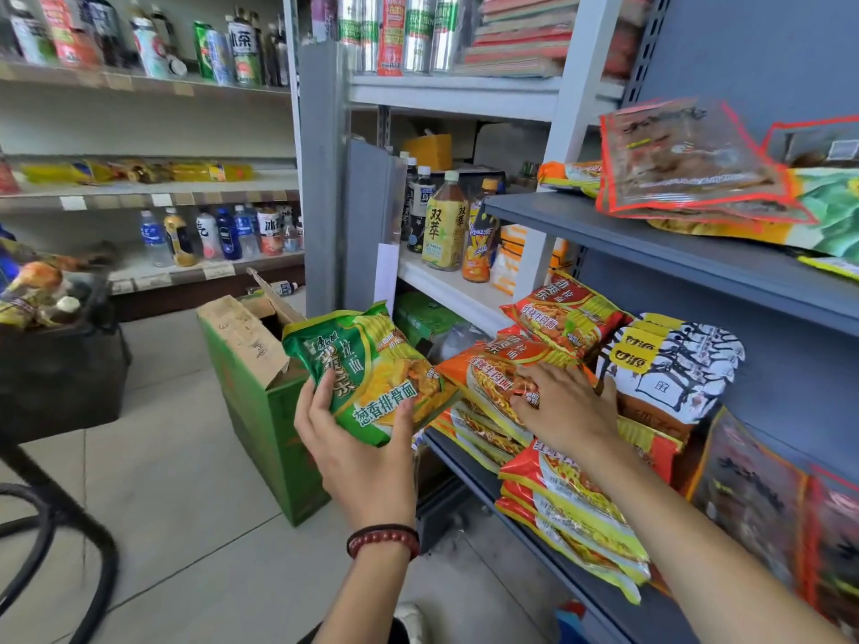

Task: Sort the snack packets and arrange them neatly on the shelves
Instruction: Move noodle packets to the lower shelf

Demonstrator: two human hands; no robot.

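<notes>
Our left hand (358, 450) grips a green noodle packet (372, 369). Our right hand (569, 409) lies with fingers spread on the top orange packet (488, 376) on the low shelf (558, 578).

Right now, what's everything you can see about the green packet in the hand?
The green packet is a shiny, puffy plastic noodle bag with white and yellow lettering and a food picture. It looks sealed. The left hand holds it tilted in the air, thumb on the front, fingers round its lower edge. Its right edge comes up to the orange packets; I cannot tell if they touch.
</notes>
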